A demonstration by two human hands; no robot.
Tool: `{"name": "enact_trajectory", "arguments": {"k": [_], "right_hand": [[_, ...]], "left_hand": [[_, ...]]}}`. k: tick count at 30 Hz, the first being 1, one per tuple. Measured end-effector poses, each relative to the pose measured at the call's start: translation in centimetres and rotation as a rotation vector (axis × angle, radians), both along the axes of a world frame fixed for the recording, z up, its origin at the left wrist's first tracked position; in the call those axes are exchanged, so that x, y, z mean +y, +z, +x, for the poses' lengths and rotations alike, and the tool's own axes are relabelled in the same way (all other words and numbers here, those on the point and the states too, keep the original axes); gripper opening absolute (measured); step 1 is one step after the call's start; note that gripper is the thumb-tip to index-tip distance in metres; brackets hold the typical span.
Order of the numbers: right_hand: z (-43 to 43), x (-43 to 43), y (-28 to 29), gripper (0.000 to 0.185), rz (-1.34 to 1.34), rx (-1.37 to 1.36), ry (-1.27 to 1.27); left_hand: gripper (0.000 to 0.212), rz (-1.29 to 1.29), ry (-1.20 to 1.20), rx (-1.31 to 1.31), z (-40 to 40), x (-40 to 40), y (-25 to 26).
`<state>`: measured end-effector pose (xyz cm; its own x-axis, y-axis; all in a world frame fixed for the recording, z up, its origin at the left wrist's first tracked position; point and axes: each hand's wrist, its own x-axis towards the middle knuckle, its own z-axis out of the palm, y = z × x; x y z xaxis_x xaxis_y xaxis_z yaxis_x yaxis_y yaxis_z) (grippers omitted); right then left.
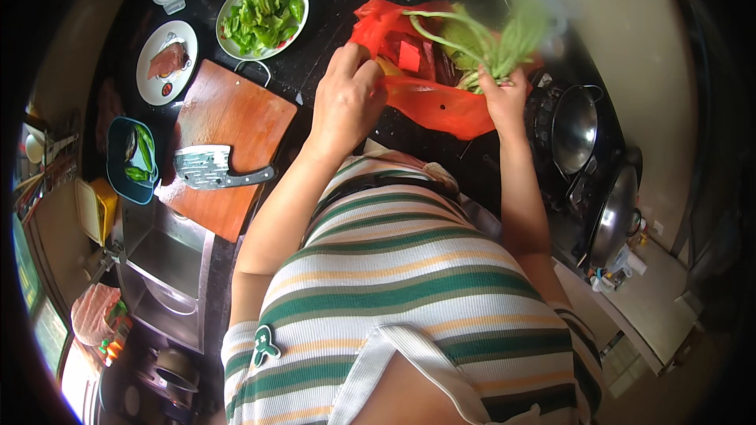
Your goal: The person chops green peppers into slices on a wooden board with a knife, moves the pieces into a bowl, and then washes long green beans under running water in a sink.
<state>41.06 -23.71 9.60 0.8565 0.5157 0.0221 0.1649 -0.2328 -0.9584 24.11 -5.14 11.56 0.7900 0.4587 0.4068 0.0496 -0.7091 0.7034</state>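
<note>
A thin red plastic bag (440, 107) lies spread on the black counter in front of me, its mouth wide. My left hand (348, 94) pinches the bag's near left edge; its fingertips are partly hidden. Over the bag's right side, my right hand (507, 94) grips a bunch of long green beans (520, 35), blurred at the far end. Two bean strands trail left across the opening. Inside the bag I see a red packet (409, 56) and something yellow-green (460, 41) that I cannot make out.
Left of my arm, a cleaver (204, 168) lies on a wooden cutting board (236, 112). Nearby are a plate of cut green peppers (263, 18), a plate with raw meat (168, 62), a blue basket of peppers (133, 159) and a sink (171, 254). A wok (576, 130) stands at right.
</note>
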Motion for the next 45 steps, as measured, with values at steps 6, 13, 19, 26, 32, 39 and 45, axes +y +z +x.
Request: {"name": "enact_trajectory", "arguments": {"k": [6, 13, 19, 26, 32, 39, 45], "right_hand": [[-0.4, -0.1, 3.0, 0.018, 0.331, 0.012, -0.087], [0.1, 1.4, 7.4, 0.012, 0.555, -0.030, -0.048], [0.0, 1.2, 10.1, 0.019, 0.651, 0.003, -0.131], [0.7, 1.0, 13.8, 0.020, 0.692, -0.077, -0.225], [-2.6, 3.1, 19.5, 0.023, 0.731, -0.108, -0.117], [-12.1, 9.1, 22.7, 0.030, 0.743, 0.030, 0.360], [-23.5, 17.4, 22.9, 0.028, 0.840, 0.441, 0.842]], "left_hand": [[0.021, 0.078, -0.115, -0.150, 1.8, 0.2, 3.3], [0.021, 0.097, -0.189, -0.135, 2.0, -0.6, 2.6], [0.022, 0.067, -0.219, -0.116, 0.5, -1.0, 1.3], [0.019, 0.045, -0.244, -0.091, -1.4, -1.9, -0.1], [0.034, 0.034, -0.273, -0.039, -3.5, -1.8, -0.7], [0.055, -0.144, -0.024, -0.093, -14.1, -0.2, -0.6], [0.046, -0.253, 0.336, -0.012, -28.6, -0.5, -3.0]]}}
